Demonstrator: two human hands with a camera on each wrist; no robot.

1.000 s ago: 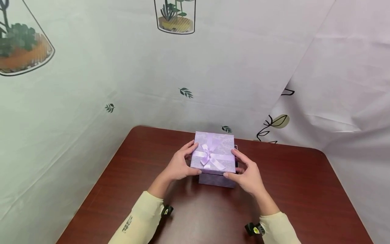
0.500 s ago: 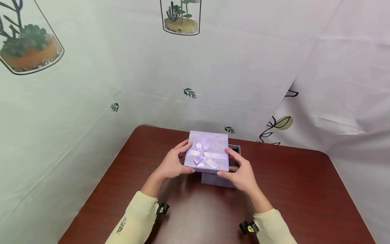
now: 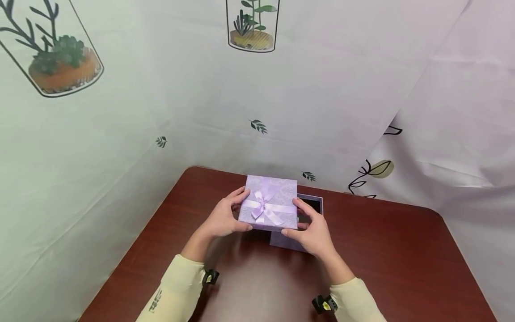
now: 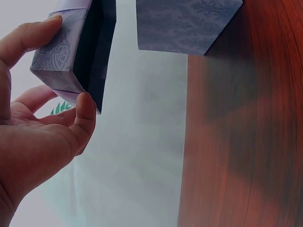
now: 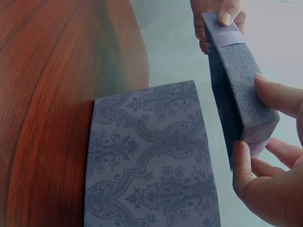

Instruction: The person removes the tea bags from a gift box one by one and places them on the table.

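Observation:
A square lilac box lid with a ribbon bow is held level between both hands in the head view. My left hand grips its left side, thumb at the front edge and fingers along the side. My right hand grips the opposite side the same way. Below and to the right stands the patterned lilac box base, its dark inside partly showing past the lid. Both wrist views show the lid raised clear of the base, its dark hollow underside facing the base.
The box stands toward the back of a reddish-brown wooden table. Behind and beside the table hangs a pale cloth printed with plants and leaves. A dark wrist camera is strapped at each sleeve cuff.
The lid has shifted left off the base in both hands, uncovering more of the base's dark inside at the right. The head view has turned slightly left.

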